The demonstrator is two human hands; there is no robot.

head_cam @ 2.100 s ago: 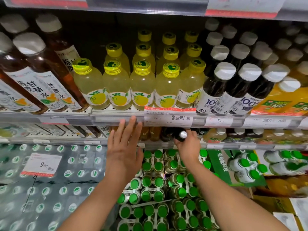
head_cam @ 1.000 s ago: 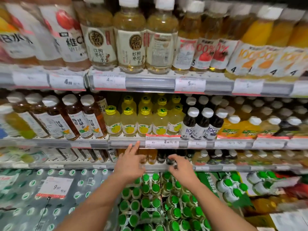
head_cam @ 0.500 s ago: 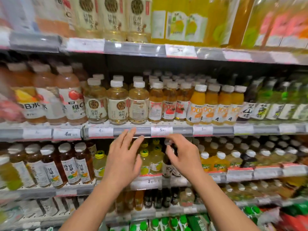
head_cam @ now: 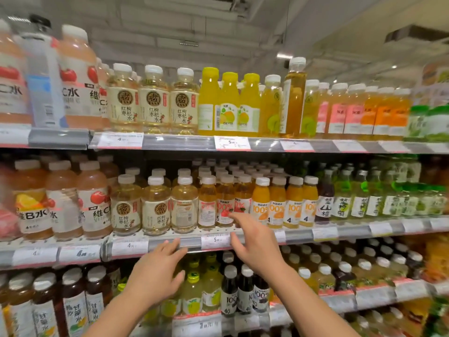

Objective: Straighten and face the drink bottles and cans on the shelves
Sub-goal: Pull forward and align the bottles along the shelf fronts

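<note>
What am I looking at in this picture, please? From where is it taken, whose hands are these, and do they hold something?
There is no machine here: a person wears a wide-angle camera on the head, so you see the person's own two arms reaching forward. The place is a shop aisle with shelves of drink bottles.

The left hand is spread open in front of the middle shelf's price rail. The right hand reaches with straight fingers toward a bottle with a red fruit label on the middle shelf. Neither hand holds anything.

Near it, one pale bottle shows its back label, while its pale neighbours show a round brown emblem. The job is to turn such bottles forward.
</note>
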